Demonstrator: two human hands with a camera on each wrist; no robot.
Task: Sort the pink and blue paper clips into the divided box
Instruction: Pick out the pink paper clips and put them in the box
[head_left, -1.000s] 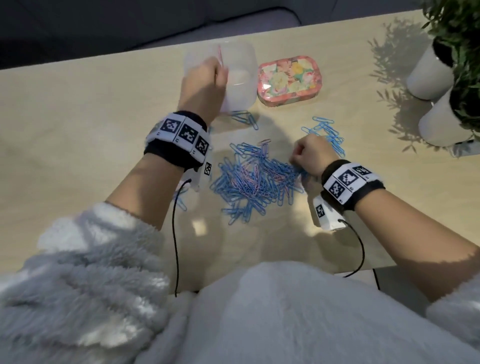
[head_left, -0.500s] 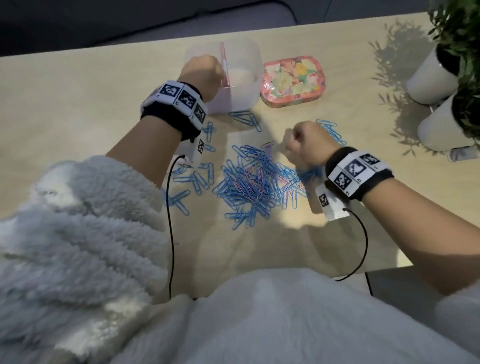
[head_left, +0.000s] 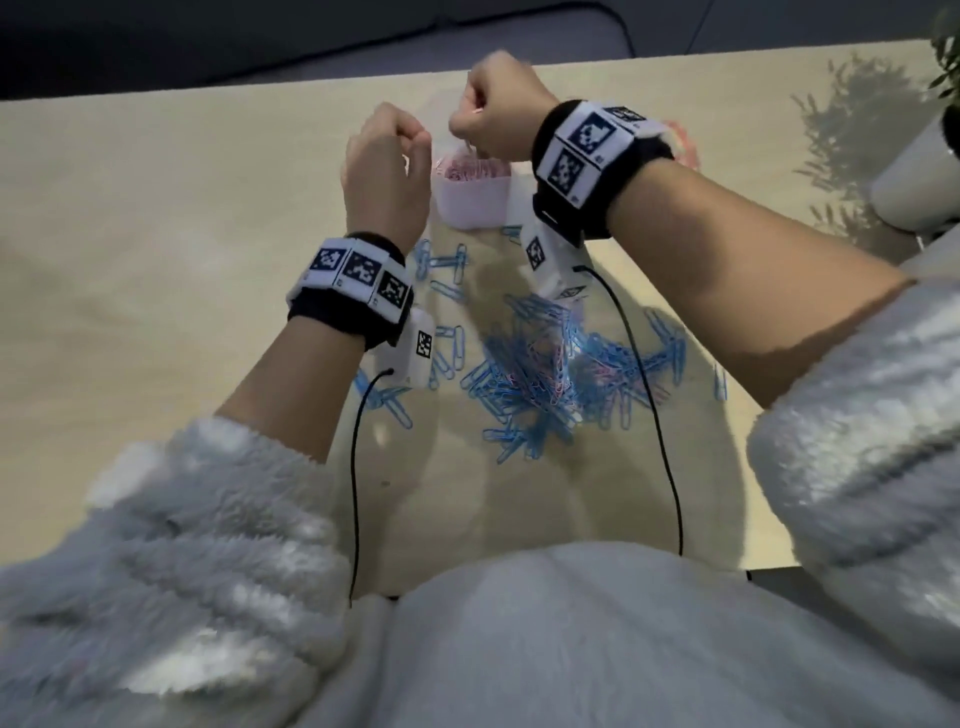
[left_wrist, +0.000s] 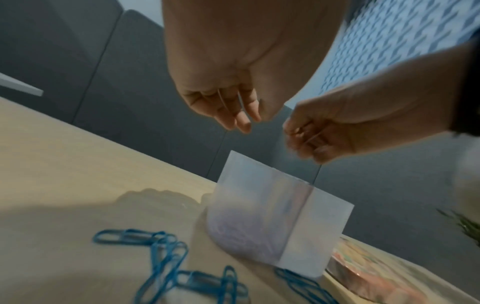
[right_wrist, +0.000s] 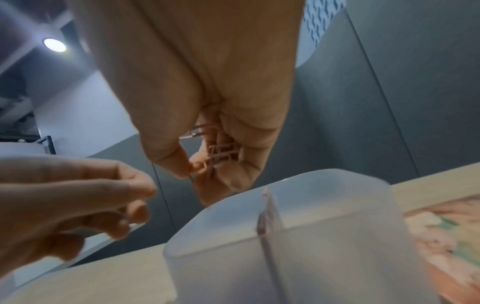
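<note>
Clips: pink ones are being gripped in curled right hand above box.
Left hand: being held loosely curled, empty, beside box.
Pile: being left on table.

I see blue paper clips, pink clips, frosted white divided box, floral pink tin, checkered black-and-white wristbands.

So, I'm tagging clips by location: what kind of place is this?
Probably a home or office room: a light wooden table, potted plants at its corner, and dark upholstered seating behind it.
</note>
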